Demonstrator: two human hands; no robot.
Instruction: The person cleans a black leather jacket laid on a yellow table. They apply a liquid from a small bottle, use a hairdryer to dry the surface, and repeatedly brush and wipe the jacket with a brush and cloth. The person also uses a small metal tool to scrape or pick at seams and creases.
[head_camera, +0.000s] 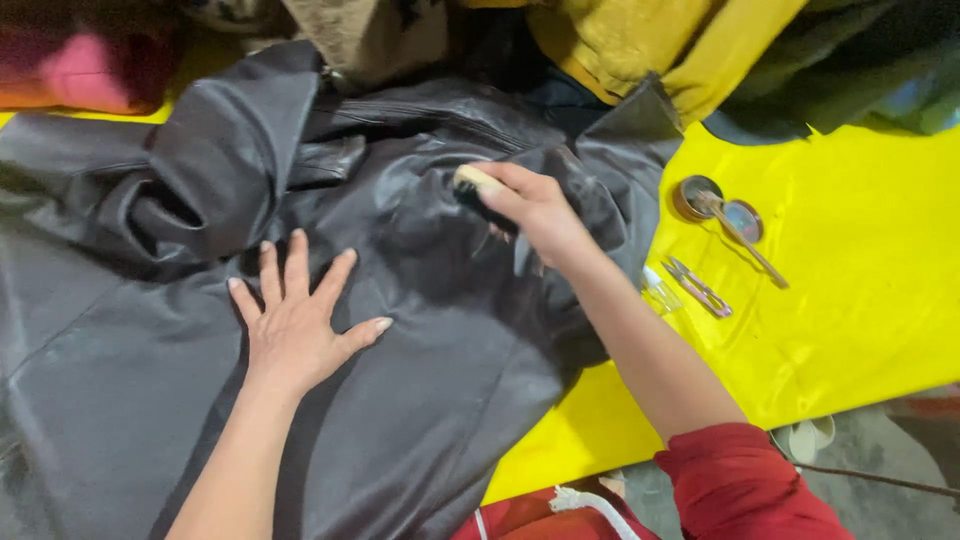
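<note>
A dark leather jacket (420, 400) fills most of the view, spread over a yellow sheet (860, 250). The jacket runs off the left and bottom edges of the frame; its right hem ends on the sheet in a slanting line down toward the person's red sleeve (740, 485). Right of the jacket the sheet is mostly bare, a broad open stretch reaching the frame's right edge. Above the jacket, a heap of cloth (640, 40) in mustard, tan and green crowds its collar, and a pink bundle (85, 70) sits above its left shoulder.

The left hand (295, 325) lies flat on the jacket's front, fingers spread apart, palm down, holding nothing. The right hand (530, 205) is closed around a brush (470, 185), whose pale wooden back shows at the fingertips, its dark bristles pressed to the leather near the jacket's upper right.

Just right of the jacket's hem, on the sheet, a small clear bottle (655, 288) lies nearest the leather. Beside it are small metal scissors (697, 288). Further right and up sits a round open tin (697, 197) with its lid (742, 220) touching it, and a thin stick (745, 240) laid across both.
</note>
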